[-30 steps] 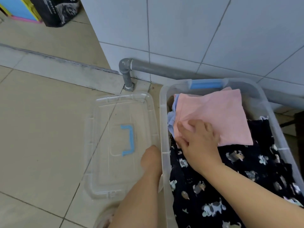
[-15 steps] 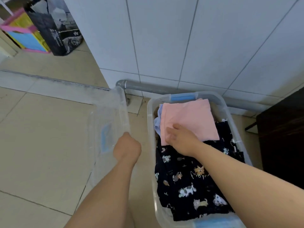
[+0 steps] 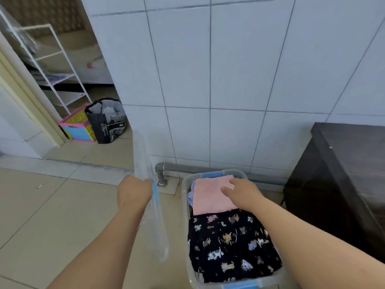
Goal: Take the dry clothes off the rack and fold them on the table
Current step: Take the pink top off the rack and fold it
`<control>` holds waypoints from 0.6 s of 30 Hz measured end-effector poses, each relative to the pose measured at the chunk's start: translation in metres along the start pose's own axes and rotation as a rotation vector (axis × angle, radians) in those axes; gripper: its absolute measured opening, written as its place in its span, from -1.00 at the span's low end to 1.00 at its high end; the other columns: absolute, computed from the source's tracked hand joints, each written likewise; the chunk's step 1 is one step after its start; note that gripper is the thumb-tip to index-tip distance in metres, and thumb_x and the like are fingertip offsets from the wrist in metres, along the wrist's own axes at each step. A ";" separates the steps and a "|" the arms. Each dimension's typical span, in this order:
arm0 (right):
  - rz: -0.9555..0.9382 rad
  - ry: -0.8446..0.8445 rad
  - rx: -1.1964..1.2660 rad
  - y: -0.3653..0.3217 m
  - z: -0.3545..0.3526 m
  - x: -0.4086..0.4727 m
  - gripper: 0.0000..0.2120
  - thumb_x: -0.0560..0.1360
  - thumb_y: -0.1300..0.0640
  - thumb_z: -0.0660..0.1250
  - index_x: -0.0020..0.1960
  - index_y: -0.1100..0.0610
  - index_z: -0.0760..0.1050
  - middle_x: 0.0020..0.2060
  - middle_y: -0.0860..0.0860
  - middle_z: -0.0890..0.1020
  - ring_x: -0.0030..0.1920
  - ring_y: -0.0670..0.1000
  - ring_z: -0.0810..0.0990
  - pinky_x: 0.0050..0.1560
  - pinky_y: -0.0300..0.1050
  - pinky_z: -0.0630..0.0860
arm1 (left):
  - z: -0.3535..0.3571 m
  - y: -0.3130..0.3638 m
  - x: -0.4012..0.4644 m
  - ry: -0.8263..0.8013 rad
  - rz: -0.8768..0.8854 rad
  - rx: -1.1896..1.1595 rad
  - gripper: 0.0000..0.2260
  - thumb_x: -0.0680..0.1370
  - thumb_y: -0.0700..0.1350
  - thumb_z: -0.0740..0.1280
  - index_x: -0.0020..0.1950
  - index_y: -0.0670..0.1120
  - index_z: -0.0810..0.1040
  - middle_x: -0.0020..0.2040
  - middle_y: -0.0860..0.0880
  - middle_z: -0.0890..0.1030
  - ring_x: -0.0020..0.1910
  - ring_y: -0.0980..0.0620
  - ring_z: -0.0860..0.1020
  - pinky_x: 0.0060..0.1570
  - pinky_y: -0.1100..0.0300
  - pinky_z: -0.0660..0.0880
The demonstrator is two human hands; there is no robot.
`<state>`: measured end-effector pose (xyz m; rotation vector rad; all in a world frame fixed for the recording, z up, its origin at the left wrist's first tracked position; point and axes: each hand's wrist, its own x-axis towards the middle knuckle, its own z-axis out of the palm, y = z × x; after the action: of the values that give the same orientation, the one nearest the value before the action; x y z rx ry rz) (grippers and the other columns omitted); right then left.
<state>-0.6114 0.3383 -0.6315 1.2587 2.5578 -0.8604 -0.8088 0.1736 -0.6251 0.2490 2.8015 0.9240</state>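
— Two folded garments fill the clear bin by the tiled wall: the black printed garment nearest, the pink cloth beyond. Why the raised lid?

— Likely for closing it; the left hand grips its edge, while the right hand rests relaxed fingers on the pink cloth, seemingly flattening it

Floor (tiled) bears bin.
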 end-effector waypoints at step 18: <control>0.396 0.240 0.482 0.042 -0.046 -0.054 -0.30 0.49 -0.24 0.28 0.40 0.26 0.32 0.22 0.19 0.50 0.15 0.19 0.52 0.18 0.08 0.51 | 0.004 0.014 -0.087 -0.634 -0.099 -1.102 -0.80 0.58 -0.35 0.23 0.19 -0.33 0.51 -0.04 -0.25 0.65 -0.22 -0.04 0.67 -0.29 0.20 0.61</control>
<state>-0.5402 0.3479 -0.5908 2.0283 2.1949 -1.3434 -0.7219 0.1688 -0.6098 0.1737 1.4473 1.7777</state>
